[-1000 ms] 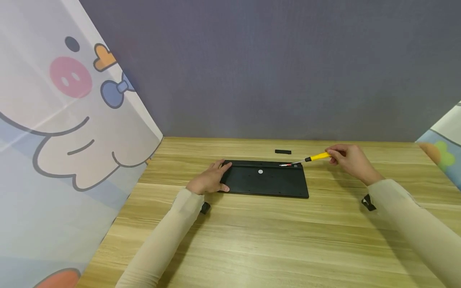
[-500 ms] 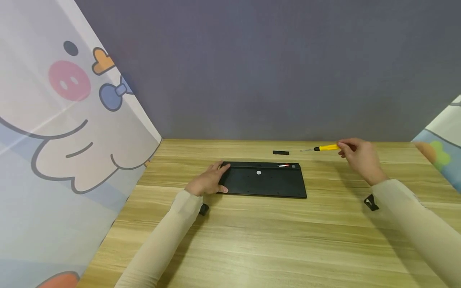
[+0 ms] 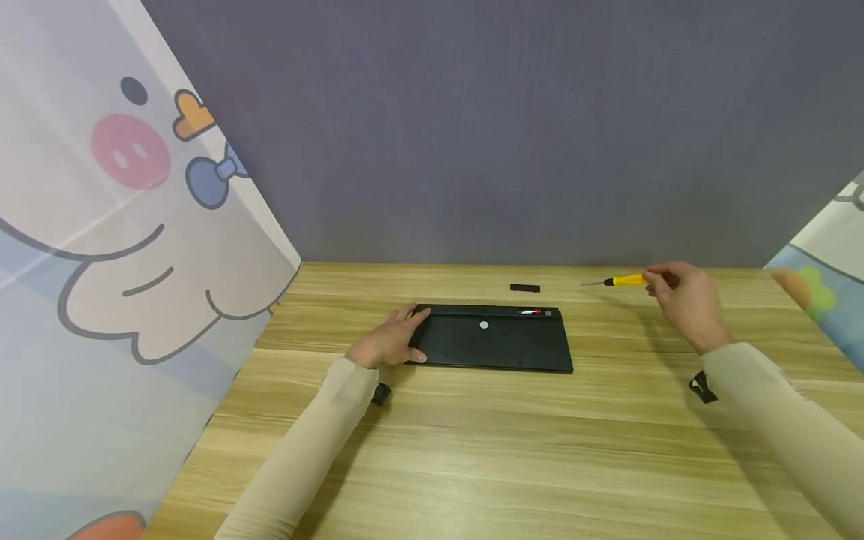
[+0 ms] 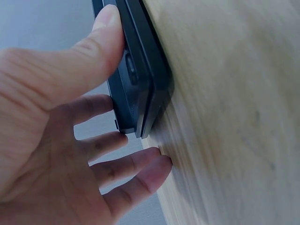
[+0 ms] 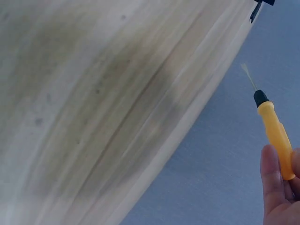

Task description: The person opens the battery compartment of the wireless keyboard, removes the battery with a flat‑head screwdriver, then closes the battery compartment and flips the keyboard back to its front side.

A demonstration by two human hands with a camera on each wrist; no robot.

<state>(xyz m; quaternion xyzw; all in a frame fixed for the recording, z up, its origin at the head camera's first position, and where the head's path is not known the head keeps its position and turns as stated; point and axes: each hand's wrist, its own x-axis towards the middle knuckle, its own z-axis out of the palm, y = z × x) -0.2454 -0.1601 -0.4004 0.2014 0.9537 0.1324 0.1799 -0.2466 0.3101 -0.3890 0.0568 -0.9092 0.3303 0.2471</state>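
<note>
A black keyboard (image 3: 499, 345) lies underside up on the table, with a round white sticker and a small slot near its far right corner, where a red and silver battery (image 3: 529, 312) shows. My left hand (image 3: 390, 337) rests spread over its left end; in the left wrist view the thumb (image 4: 105, 33) presses the keyboard's surface while the other fingers reach along its end. Off to the right, my right hand (image 3: 688, 304) pinches the yellow handle of a screwdriver (image 3: 628, 280), its thin shaft pointing left, away from the keyboard.
A small black cover (image 3: 525, 288) lies behind the keyboard on the wooden table (image 3: 472, 450). Grey partition (image 3: 513, 135) rises along the table's back edge. A cartoon-printed panel (image 3: 135, 225) stands at the left, another at the right.
The screwdriver tip has left the battery slot. My right hand has carried the screwdriver to the right and away from the keyboard. My left hand stays on the keyboard's left end.
</note>
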